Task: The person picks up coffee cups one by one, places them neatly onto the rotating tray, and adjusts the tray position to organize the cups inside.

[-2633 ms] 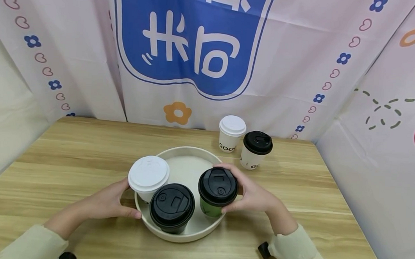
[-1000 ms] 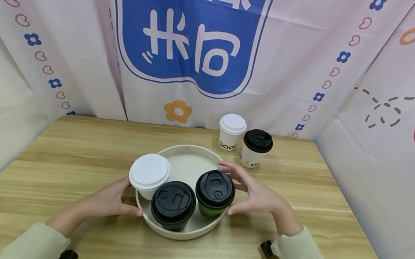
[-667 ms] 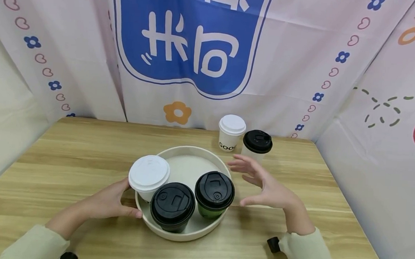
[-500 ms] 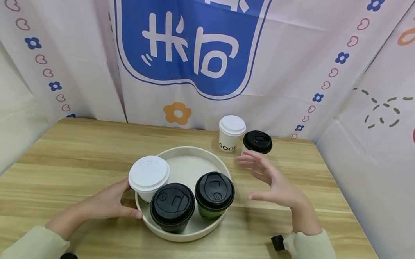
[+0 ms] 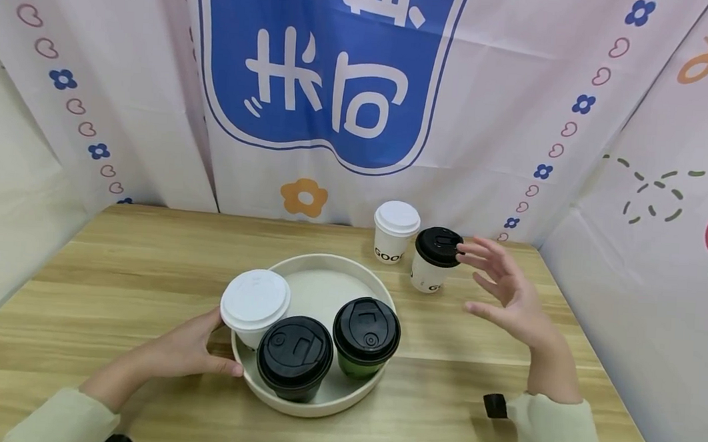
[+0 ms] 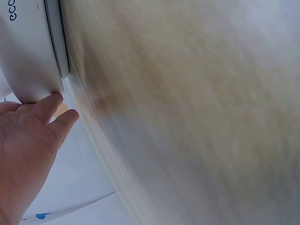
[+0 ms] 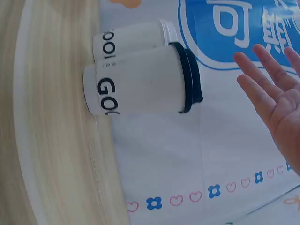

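A cream round tray bears three lidded cups: a white-lidded cup at left, a black-lidded dark cup in front, and a black-lidded green cup at right. My left hand rests against the tray's left side, thumb at its wall. Its fingers are partly hidden behind the white-lidded cup; in the left wrist view they extend along a white lettered surface. Right of the tray, my right hand is raised with spread fingers, holding nothing. Its fingertips overlap the lid of a small black-lidded white cup; contact is unclear.
A small white-lidded cup stands just behind the small black-lidded one. Both are near the back of the wooden table, before a printed cloth backdrop. Cloth walls flank both sides.
My right hand has let go of the green cup, which has shifted slightly left, and moved right and back to beside the small black-lidded cup. The left hand stays at the tray.
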